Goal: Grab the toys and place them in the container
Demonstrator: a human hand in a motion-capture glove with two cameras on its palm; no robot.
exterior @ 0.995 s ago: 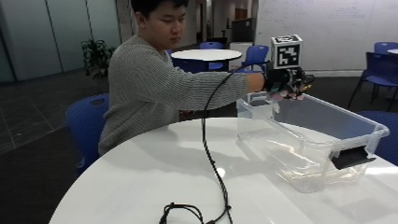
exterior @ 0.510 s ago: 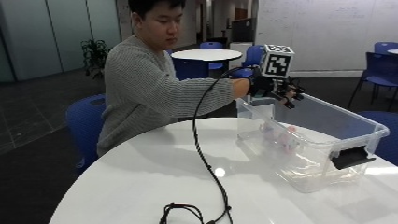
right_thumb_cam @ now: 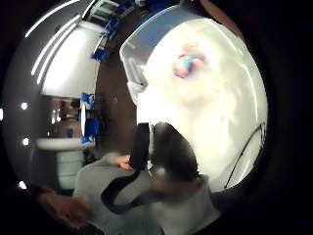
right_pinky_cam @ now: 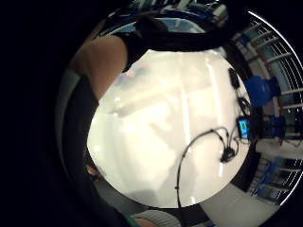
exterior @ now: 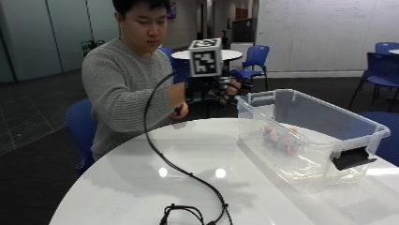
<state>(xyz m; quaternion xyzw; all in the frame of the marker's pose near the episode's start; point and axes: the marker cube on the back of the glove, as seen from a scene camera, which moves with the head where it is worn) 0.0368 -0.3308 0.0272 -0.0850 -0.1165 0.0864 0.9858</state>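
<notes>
clear container [exterior: 324, 140] lies lengthwise away from the person, toys [exterior: 279, 138] inside; gloved right hand [exterior: 225, 92] raised beside it, fingers relaxed, holding nothing.

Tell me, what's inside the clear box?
Inside the clear box lie pink and blue toys, seen blurrily through its wall. How many there are cannot be told, since they sit bunched together.

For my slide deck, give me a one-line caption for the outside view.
Toys lie inside the clear container on the white table; the gloved right hand hovers beside it, holding nothing.
</notes>
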